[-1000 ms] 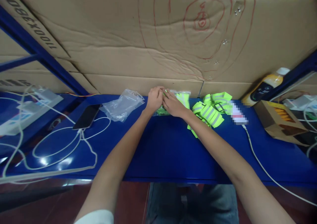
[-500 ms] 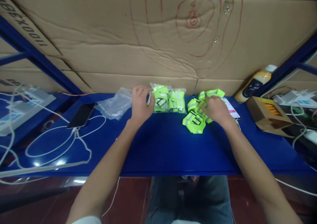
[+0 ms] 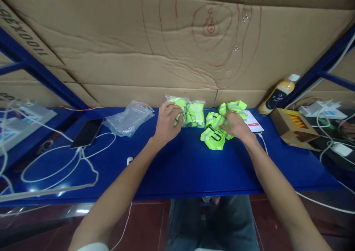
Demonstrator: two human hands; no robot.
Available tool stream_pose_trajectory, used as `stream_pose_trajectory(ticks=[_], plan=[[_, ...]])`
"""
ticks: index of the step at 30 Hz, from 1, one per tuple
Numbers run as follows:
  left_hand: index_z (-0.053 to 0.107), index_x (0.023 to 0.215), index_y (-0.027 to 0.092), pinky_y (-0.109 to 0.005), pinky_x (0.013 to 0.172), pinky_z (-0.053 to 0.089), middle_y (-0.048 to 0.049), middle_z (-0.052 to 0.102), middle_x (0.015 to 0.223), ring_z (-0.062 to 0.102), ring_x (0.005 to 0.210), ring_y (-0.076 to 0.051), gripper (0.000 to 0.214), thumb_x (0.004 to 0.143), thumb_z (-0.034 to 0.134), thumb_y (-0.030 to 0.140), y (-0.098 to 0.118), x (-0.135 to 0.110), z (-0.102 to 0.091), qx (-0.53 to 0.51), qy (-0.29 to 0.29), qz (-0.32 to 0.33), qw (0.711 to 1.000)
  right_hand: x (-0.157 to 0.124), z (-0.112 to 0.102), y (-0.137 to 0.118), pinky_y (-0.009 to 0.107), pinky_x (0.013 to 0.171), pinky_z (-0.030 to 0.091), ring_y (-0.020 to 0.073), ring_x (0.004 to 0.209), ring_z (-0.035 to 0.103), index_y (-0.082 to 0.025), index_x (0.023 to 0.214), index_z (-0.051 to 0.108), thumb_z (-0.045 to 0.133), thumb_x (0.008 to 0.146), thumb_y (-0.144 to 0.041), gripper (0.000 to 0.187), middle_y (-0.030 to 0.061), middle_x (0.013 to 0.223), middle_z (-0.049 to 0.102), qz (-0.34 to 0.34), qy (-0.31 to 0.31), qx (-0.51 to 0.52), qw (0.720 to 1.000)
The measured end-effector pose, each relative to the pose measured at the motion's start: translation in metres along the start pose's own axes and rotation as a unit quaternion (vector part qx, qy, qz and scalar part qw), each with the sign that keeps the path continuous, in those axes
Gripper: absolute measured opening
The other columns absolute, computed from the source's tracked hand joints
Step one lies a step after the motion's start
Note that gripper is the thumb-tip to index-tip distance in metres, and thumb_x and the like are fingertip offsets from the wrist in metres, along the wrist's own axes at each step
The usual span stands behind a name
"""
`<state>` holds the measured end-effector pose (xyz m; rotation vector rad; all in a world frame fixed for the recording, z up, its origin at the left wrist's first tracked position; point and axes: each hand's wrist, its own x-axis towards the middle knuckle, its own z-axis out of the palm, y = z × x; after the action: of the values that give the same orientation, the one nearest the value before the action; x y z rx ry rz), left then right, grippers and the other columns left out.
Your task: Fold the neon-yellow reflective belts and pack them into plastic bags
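- A blue shelf (image 3: 166, 169) carries everything, with a cardboard panel (image 3: 124, 69) marked in red rings closing off its far side.
- On the left lie clear plastic bags (image 3: 129, 117), flat and crumpled, just beside the left hand (image 3: 169, 122); farther left are a black phone (image 3: 86, 133) on a looped white cable (image 3: 47, 180) and a white power strip (image 3: 33, 123).
- A small white object (image 3: 129, 160) lies close to the left forearm.
- On the right, a phone with a lit screen (image 3: 253, 122) sits right behind the right hand (image 3: 235, 124), crowding that side; past it are a bottle (image 3: 279, 94) of yellow liquid and an open cardboard box (image 3: 294, 129) with orange contents.
- Two bagged bundles of yellow-green strap stand side by side near the panel: the left packet (image 3: 180, 101) is partly covered by the left hand, the right packet (image 3: 195, 114) lies in plain sight.
- Each packet's clear upper edge points toward the panel.
- The loose strap (image 3: 212, 141) is heaped right of the packets; its long axis slants from near left to far right, with a black buckle (image 3: 215, 133) toward the near end.
- The left hand's fingers curl over the left packet; whether they grip it, I cannot tell.
- The right hand's bent fingers rest at the loose strap; a firm hold cannot be made out.
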<state>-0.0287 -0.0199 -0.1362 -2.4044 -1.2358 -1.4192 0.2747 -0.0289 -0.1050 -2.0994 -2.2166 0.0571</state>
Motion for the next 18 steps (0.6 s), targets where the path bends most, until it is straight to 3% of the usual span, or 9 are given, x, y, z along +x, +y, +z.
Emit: stream_pose_trajectory(ticks=[3,5,7,10,13,16,18], plan=[[0.073,0.103,0.024,-0.052,0.114,0.051,-0.0091,0.080,0.109,0.066,0.120,-0.030,0.019,0.105,0.056,0.031,0.013,0.007,-0.002,-0.040,0.016,0.000,0.999,0.006,-0.020,-0.004,0.035,0.083,0.052,0.0316,0.103,0.073,-0.009,0.119,0.071,0.076,0.089,-0.024,0.033,0.0177,0.107,0.078,-0.034,0.004,0.011,0.999],[0.073,0.105,0.023,-0.048,0.110,0.054,-0.0080,0.080,0.110,0.070,0.112,-0.027,0.021,0.106,0.056,0.035,0.023,0.019,-0.005,-0.075,0.019,-0.029,0.997,0.010,-0.044,-0.008,0.036,0.085,0.052,0.0302,0.099,0.072,-0.014,0.106,0.075,0.072,0.090,-0.021,0.017,0.0148,0.101,0.079,-0.062,0.020,0.016,0.998],[0.073,0.113,0.023,-0.046,0.109,0.055,-0.0076,0.080,0.119,0.072,0.115,-0.026,0.023,0.106,0.059,0.041,0.034,0.039,-0.008,-0.121,0.014,-0.076,0.990,0.011,-0.073,-0.015,0.039,0.092,0.052,0.0304,0.103,0.071,-0.017,0.105,0.076,0.069,0.092,-0.022,0.015,0.0131,0.103,0.078,-0.096,0.066,0.023,0.993],[0.070,0.124,0.024,-0.045,0.113,0.055,-0.0068,0.078,0.129,0.072,0.125,-0.027,0.036,0.110,0.054,0.053,0.047,0.077,-0.015,-0.245,0.007,-0.127,0.961,0.007,-0.108,-0.033,0.052,0.103,0.051,0.0356,0.114,0.064,-0.021,0.109,0.078,0.068,0.093,-0.020,0.019,0.0119,0.108,0.075,-0.222,0.251,0.024,0.942],[0.072,0.110,0.022,-0.042,0.105,0.060,-0.0054,0.078,0.114,0.075,0.116,-0.026,0.044,0.112,0.049,0.059,0.058,0.107,-0.026,-0.352,0.001,-0.141,0.925,0.003,-0.124,-0.053,0.056,0.100,0.052,0.0363,0.115,0.059,-0.023,0.115,0.079,0.066,0.094,-0.018,0.025,0.0108,0.111,0.072,-0.275,0.395,0.040,0.876],[0.072,0.102,0.020,-0.036,0.088,0.065,-0.0051,0.076,0.102,0.077,0.100,-0.024,0.038,0.103,0.068,0.058,0.067,0.118,-0.041,-0.408,-0.019,-0.145,0.901,0.003,-0.123,-0.067,0.056,0.102,0.051,0.0346,0.117,0.058,-0.023,0.120,0.079,0.062,0.096,-0.017,0.030,0.0107,0.120,0.072,-0.305,0.475,0.078,0.822],[0.073,0.104,0.020,-0.033,0.078,0.065,-0.0052,0.076,0.100,0.077,0.093,-0.024,0.037,0.095,0.079,0.055,0.068,0.117,-0.049,-0.432,-0.043,-0.153,0.888,0.004,-0.121,-0.070,0.057,0.108,0.050,0.0346,0.124,0.060,-0.025,0.123,0.077,0.059,0.100,-0.022,0.029,0.0098,0.126,0.073,-0.311,0.471,0.109,0.818]])
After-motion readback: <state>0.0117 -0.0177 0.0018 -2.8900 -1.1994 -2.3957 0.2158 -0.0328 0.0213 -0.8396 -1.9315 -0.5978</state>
